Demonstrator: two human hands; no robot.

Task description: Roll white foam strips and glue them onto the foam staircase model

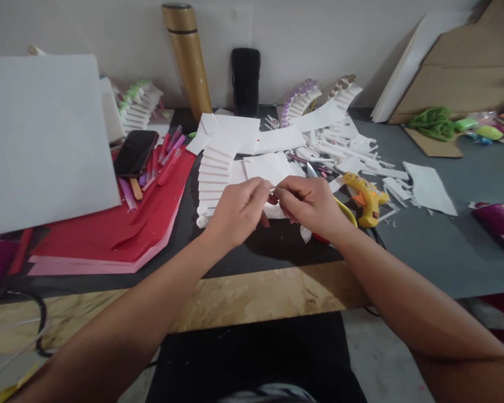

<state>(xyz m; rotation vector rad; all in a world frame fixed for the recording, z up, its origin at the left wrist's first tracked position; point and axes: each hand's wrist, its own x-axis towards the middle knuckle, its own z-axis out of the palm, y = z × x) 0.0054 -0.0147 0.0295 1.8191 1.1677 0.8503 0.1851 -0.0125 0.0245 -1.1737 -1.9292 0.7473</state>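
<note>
My left hand [244, 208] and my right hand [306, 202] meet over the middle of the table, both closed in a pinch. Between their fingertips is a thin, small white piece [272, 190], mostly covered by the fingers; it looks like a narrow strip or roll. Just left of my left hand lies a white stepped fan of strips [215, 173] with a small white roll at its near end. White sheets [269, 167] lie behind both hands. Beside my right wrist are scissors [346, 211] with a yellow handle, partly hidden, and a yellow glue gun [366, 197].
White scraps [340, 146] pile up at the back right. A gold bottle [189, 61] and a black case [246, 81] stand against the wall. At left are red sheets [109, 235], markers, a phone [136, 152] and a white board [46, 140]. A purple object [498, 224] sits far right.
</note>
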